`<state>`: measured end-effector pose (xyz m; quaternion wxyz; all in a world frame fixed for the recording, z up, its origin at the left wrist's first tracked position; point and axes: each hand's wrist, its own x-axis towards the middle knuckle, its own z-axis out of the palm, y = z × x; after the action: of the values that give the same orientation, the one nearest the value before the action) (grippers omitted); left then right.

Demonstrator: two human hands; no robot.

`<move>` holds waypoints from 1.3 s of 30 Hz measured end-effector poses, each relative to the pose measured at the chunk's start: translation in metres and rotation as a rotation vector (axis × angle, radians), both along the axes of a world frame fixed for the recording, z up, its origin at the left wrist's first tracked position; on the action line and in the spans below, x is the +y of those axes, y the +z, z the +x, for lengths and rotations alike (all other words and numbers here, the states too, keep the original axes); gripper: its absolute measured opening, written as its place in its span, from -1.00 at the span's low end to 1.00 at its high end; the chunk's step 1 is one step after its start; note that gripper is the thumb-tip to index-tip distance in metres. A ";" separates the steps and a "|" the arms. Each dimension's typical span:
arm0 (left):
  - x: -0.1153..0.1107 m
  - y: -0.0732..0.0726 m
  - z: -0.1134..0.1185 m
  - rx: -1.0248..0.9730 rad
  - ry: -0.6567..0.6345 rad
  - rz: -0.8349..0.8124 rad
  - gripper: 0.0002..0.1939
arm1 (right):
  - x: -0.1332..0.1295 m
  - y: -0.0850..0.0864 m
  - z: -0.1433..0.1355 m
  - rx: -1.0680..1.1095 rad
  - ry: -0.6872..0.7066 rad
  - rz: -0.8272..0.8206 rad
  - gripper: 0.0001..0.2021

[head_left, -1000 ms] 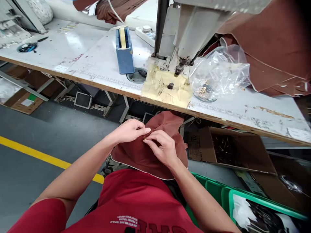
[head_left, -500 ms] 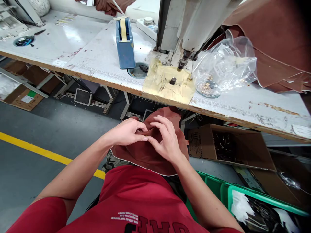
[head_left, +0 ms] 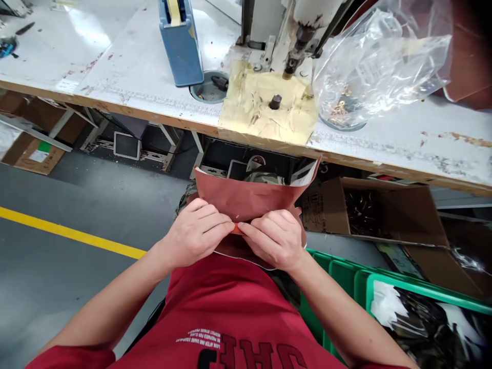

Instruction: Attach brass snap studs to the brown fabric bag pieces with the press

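A piece of brown leather lies over my lap, its far part raised and bent up below the table edge. My left hand is closed on it from the left, thumb and fingers pinching. From the right my right hand pinches the same leather, its thumb tip almost meeting the left one. Between the thumbs shows a small orange-red strip, perhaps a folded edge. A tiny light spot lies on the leather just above the thumbs. The fingers under the leather are hidden.
Ahead on the table stands a press with its upper punch above a lower die. Left of it is a blue tape dispenser; right, a plastic bag by brass-coloured parts. A green crate and cardboard box sit at right.
My hands have turned over and now pinch the leather side by side, where before the fingers were more spread. The leather's far part has come up. The view has shifted nearer the table.
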<state>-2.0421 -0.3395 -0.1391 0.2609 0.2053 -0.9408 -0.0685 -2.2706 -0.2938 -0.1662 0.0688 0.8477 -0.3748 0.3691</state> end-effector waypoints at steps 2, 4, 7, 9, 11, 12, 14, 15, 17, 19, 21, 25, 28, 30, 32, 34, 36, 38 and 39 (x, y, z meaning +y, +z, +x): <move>0.000 -0.002 0.000 0.015 -0.027 -0.007 -0.77 | 0.002 -0.002 -0.001 -0.007 -0.003 -0.012 -0.74; -0.002 -0.002 0.000 0.009 -0.044 -0.011 -0.77 | 0.003 -0.004 -0.002 -0.011 -0.012 -0.020 -0.75; -0.003 -0.003 0.000 -0.030 -0.055 -0.022 -0.79 | 0.004 -0.007 -0.004 -0.002 -0.028 -0.011 -0.81; -0.003 -0.004 0.002 -0.075 -0.068 -0.016 -0.80 | 0.006 -0.009 -0.004 0.026 -0.029 0.041 -0.86; -0.001 -0.006 0.003 -0.113 -0.083 0.006 -0.79 | 0.009 -0.011 -0.004 0.044 -0.025 0.128 -0.88; 0.000 -0.007 0.004 -0.124 -0.087 0.025 -0.78 | 0.010 -0.012 -0.003 0.043 -0.020 0.175 -0.88; 0.000 -0.007 0.003 -0.135 -0.074 0.093 -0.77 | 0.010 -0.009 -0.002 0.034 -0.019 0.278 -0.89; -0.003 -0.005 0.001 -0.138 -0.057 0.159 -0.78 | 0.007 -0.005 -0.001 0.029 -0.027 0.337 -0.88; -0.013 0.003 -0.004 -0.132 0.012 0.376 -0.82 | -0.005 0.008 -0.003 -0.005 -0.044 0.489 -0.87; -0.032 0.019 -0.012 -0.105 0.075 0.677 -0.83 | -0.025 0.029 -0.008 -0.111 -0.035 0.694 -0.87; -0.054 0.039 -0.020 -0.067 0.068 0.970 -0.72 | -0.048 0.053 -0.016 -0.253 0.042 0.906 -0.80; -0.081 0.071 -0.028 0.016 -0.018 1.269 -0.58 | -0.076 0.086 -0.026 -0.458 0.189 1.195 -0.69; -0.081 0.071 -0.027 0.049 -0.005 1.313 -0.53 | -0.076 0.085 -0.026 -0.570 0.193 1.334 -0.67; -0.075 0.063 -0.024 0.058 0.009 1.328 -0.52 | -0.072 0.077 -0.024 -0.622 0.188 1.393 -0.65; -0.069 0.055 -0.022 0.070 0.024 1.335 -0.50 | -0.067 0.069 -0.021 -0.653 0.184 1.422 -0.63; -0.065 0.049 -0.021 0.076 0.038 1.331 -0.48 | -0.064 0.063 -0.019 -0.674 0.181 1.427 -0.63; -0.062 0.045 -0.021 0.079 0.048 1.313 -0.48 | -0.062 0.060 -0.017 -0.686 0.175 1.418 -0.64; -0.061 0.043 -0.021 0.083 0.056 1.290 -0.48 | -0.061 0.057 -0.015 -0.691 0.165 1.406 -0.65; -0.061 0.042 -0.021 0.084 0.061 1.277 -0.49 | -0.061 0.056 -0.014 -0.688 0.160 1.399 -0.65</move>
<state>-2.0630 -0.4003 -0.0972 0.1258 0.3441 -0.6973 -0.6161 -2.2848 -0.3544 -0.1102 -0.6282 0.5564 -0.4583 0.2929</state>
